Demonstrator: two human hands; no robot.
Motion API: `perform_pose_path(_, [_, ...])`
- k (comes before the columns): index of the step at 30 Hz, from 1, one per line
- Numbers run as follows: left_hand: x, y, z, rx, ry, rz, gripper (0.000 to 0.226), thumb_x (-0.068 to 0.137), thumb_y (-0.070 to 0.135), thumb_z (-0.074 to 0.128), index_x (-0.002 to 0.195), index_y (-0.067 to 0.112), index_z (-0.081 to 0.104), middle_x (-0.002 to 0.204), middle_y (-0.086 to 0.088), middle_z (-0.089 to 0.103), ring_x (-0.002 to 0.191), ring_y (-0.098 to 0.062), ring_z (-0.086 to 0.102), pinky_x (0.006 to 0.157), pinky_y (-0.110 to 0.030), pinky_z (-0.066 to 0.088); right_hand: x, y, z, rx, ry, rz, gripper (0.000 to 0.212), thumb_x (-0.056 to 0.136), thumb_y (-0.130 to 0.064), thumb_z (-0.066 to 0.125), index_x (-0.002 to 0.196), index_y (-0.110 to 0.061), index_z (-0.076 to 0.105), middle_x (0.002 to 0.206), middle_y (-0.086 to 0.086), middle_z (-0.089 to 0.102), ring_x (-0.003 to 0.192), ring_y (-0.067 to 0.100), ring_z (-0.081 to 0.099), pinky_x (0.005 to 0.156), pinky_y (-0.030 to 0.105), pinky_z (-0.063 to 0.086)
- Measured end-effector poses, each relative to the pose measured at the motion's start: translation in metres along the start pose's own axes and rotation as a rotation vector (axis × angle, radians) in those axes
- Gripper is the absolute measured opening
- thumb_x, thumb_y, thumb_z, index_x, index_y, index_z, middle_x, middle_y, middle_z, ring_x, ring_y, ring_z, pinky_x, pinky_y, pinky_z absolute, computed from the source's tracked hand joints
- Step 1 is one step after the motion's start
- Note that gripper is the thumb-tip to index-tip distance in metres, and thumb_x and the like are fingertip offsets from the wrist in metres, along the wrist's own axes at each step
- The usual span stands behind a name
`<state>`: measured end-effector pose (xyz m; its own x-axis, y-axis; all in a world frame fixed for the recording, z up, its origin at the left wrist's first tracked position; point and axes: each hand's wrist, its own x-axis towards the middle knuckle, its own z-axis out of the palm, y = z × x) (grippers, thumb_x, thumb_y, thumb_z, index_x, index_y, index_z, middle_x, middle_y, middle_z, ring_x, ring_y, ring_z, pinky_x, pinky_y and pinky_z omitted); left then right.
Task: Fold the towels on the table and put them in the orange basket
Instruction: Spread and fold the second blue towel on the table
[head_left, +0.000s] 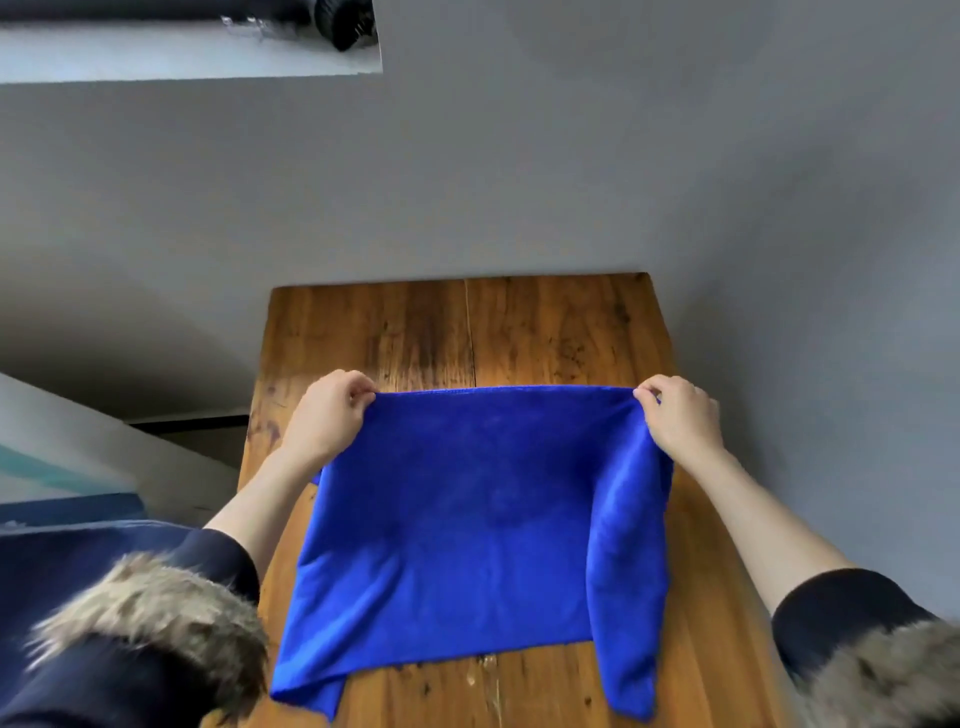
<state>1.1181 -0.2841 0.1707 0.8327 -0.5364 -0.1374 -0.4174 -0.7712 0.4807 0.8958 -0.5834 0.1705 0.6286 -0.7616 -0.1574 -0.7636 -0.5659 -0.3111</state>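
Blue towel (467, 519) held stretched above the wooden table (545, 332), lower edge draping toward the tabletop. Left hand (327, 415) pinches its upper left corner; right hand (680, 415) pinches the upper right corner. Dark sleeves (841, 613) with fur trim at both arms.

Towel (467, 519), pinched between the left hand (327, 410) and the right hand (680, 415): solid royal blue, no pattern. Table (519, 332), beyond and beneath both hands: warm orange-brown wood, dark grain streaks and blotches. Sleeves (831, 608), behind the hands: black, with trim (156, 613) of mottled tan-grey fur. Floor (519, 156), beyond the hands: plain grey.
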Motion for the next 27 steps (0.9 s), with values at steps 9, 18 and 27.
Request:
perform_pose_path(9, [-0.021,-0.048,0.029,-0.021,-0.034,-0.187,0.031,0.087,0.002,0.045,0.111,0.01,0.064,0.112,-0.013,0.063,0.099,-0.03,0.06,0.084,-0.038,0.048,-0.003,-0.02,0.052,0.12,-0.239,-0.038,0.025,0.095,-0.018,0.048,0.115,-0.009,0.06,0.119,0.014,0.057,0.111,0.031,0.051,0.093,0.04,0.043])
perform_pose_path(18, [-0.06,-0.13,0.062,-0.194,0.016,-0.525,0.027,0.091,0.011,0.055,0.116,0.003,0.059,0.107,-0.017,0.064,0.096,-0.03,0.058,0.08,-0.031,0.038,-0.096,-0.111,0.148,-0.047,-0.465,-0.186,0.051,0.098,-0.033,0.041,0.145,-0.019,0.028,0.155,0.002,0.018,0.144,0.02,0.009,0.112,0.04,0.023])
perform_pose_path(27, [-0.031,-0.145,0.081,-0.191,-0.023,-0.437,0.014,0.085,0.023,0.062,0.092,0.011,0.064,0.103,-0.01,0.059,0.096,-0.026,0.055,0.079,-0.037,0.046,-0.132,-0.142,0.203,-0.248,-0.571,-0.044,0.097,0.084,-0.059,0.054,0.146,-0.034,-0.016,0.152,0.004,-0.03,0.141,0.034,-0.023,0.106,0.066,0.015])
